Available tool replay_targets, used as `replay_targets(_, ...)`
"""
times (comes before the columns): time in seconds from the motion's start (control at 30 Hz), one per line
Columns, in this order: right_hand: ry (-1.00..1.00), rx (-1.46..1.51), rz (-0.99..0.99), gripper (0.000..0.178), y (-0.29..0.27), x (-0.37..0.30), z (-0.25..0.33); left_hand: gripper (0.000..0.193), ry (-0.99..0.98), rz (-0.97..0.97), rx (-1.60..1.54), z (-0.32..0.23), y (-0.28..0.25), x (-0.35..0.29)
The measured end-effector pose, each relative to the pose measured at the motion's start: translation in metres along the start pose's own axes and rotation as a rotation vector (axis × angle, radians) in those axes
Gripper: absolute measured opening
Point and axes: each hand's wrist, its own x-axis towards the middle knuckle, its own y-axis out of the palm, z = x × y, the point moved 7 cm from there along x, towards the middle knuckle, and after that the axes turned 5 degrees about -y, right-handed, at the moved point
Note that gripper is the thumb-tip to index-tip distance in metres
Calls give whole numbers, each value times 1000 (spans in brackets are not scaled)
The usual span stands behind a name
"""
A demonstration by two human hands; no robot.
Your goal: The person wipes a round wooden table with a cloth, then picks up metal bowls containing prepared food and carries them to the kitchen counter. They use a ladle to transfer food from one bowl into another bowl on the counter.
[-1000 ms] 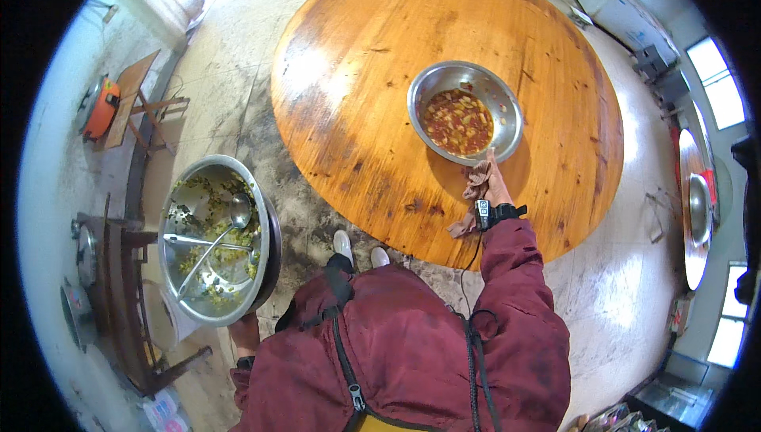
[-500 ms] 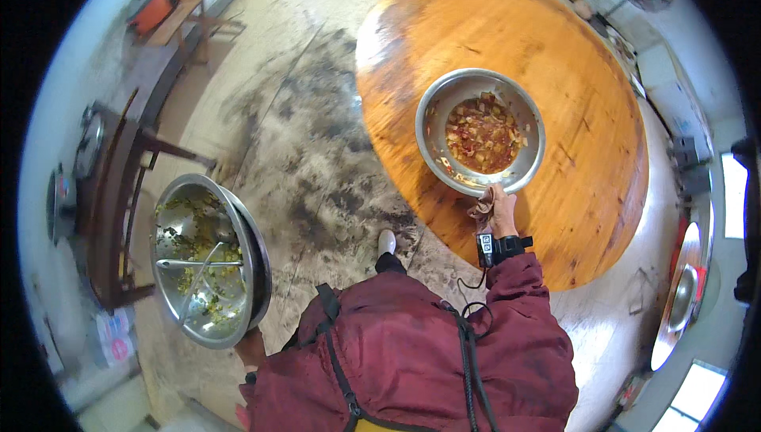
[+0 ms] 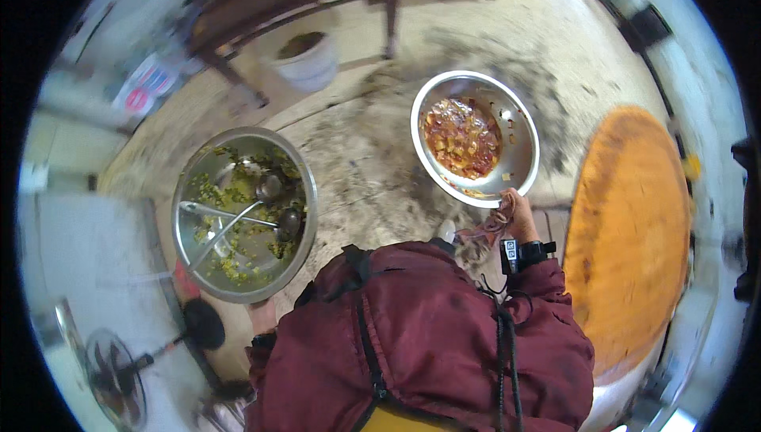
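My right hand (image 3: 520,214) grips the near rim of a steel basin (image 3: 524,174), with a brownish cloth (image 3: 495,226) bunched at the grip. Reddish-brown chopped food (image 3: 464,143) in sauce lies in that basin. On the other side, my left hand (image 3: 262,315) supports a deeper steel basin (image 3: 309,186) from its near edge; its fingers are mostly hidden underneath. Inside are chopped greens (image 3: 230,194) and two long-handled ladles (image 3: 269,187), their handles crossing. Both basins are held above the stained floor.
A round orange-brown wooden table (image 3: 630,250) stands at my right. Ahead to the left is a dark wooden bench (image 3: 293,4), with a whitish bucket (image 3: 307,67) below it. A fan (image 3: 115,376) stands at the lower left, beside a pale panel (image 3: 95,258).
I have turned left, so the round table has swung to the right edge. The right basin is now over the floor instead of the table. The left basin has tilted flatter, showing its contents.
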Motion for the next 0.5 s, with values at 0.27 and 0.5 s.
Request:
replay_targets(0.27, 184, -385, 226, 28, 127, 128, -50, 48, 207, -359, 281, 63, 47, 26)
replay_targets(0.5, 18, -525, 426, 23, 262, 207, -8, 48, -93, -349, -635, 45, 74, 85)
